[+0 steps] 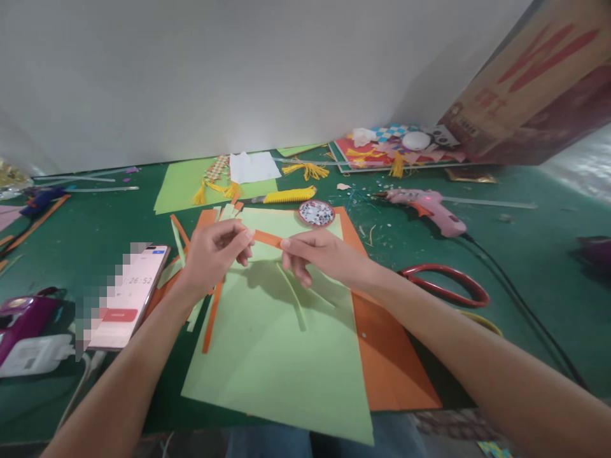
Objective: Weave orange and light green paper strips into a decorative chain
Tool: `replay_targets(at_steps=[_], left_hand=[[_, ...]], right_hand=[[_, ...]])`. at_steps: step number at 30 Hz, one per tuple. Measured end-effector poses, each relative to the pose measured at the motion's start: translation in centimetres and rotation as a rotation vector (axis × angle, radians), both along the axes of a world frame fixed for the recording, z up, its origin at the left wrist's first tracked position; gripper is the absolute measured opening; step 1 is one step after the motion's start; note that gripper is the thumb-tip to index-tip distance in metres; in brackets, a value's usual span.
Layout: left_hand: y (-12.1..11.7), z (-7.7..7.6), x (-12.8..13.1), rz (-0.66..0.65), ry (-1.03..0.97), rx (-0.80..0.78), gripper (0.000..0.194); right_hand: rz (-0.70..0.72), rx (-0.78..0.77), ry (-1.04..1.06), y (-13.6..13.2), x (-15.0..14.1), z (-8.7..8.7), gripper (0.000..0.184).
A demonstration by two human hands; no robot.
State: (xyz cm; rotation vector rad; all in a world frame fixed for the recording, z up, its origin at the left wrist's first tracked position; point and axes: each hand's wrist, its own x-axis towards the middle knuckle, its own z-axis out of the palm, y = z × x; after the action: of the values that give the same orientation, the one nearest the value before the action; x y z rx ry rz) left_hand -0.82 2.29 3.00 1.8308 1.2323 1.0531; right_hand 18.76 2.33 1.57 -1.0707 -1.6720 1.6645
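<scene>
An orange paper strip [268, 239] is stretched between my two hands, above a light green paper sheet [277, 362]. My left hand [220, 245] pinches its left end between thumb and fingers. At the other end, my right hand [317, 253] grips it the same way. Below my right hand a thin pale green strip [292, 296] hangs or lies over the sheet; whether the hand holds it I cannot tell. Orange paper [391, 369] lies under the green sheet on the right. Several loose orange and green strips [212, 318] lie by my left hand.
A small dish of beads [316, 214] and a yellow cutter [290, 195] lie beyond my hands. To the right are a pink glue gun [432, 207] with its cord and red-handled scissors [446, 285]. A phone [128, 299] and white charger [41, 355] lie left.
</scene>
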Motion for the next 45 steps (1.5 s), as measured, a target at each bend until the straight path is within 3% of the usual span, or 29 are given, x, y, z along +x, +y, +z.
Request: replay_targets(at_steps=[16,30,34,38,41,45], left_hand=[[0.3,-0.2,-0.3,0.056,-0.046,0.04,0.02],[0.4,-0.5,-0.5,0.088,0.1,0.156,0.019],[0.3,-0.4,-0.4,0.082,0.027,0.102,0.021],[0.2,-0.3,0.0,-0.003,-0.125,-0.063,0.026],[-0.1,-0.3,0.5,-0.059,-0.078,-0.157,0.03],[-0.6,-0.5,1.1,-0.061,0.022,-0.164,0.032]], right_hand=[[0.03,0.059,-0.012,0.1,0.1,0.0,0.03],[0.133,-0.114,0.138,0.3,0.3,-0.6,0.039],[0.129,-0.103,0.155,0.3,0.3,-0.6,0.038],[0.105,-0.078,0.15,0.2,0.3,-0.5,0.037],[0.105,-0.074,0.144,0.1,0.1,-0.5,0.037],[0.128,-0.059,0.138,0.0,0.0,-0.5,0.035]])
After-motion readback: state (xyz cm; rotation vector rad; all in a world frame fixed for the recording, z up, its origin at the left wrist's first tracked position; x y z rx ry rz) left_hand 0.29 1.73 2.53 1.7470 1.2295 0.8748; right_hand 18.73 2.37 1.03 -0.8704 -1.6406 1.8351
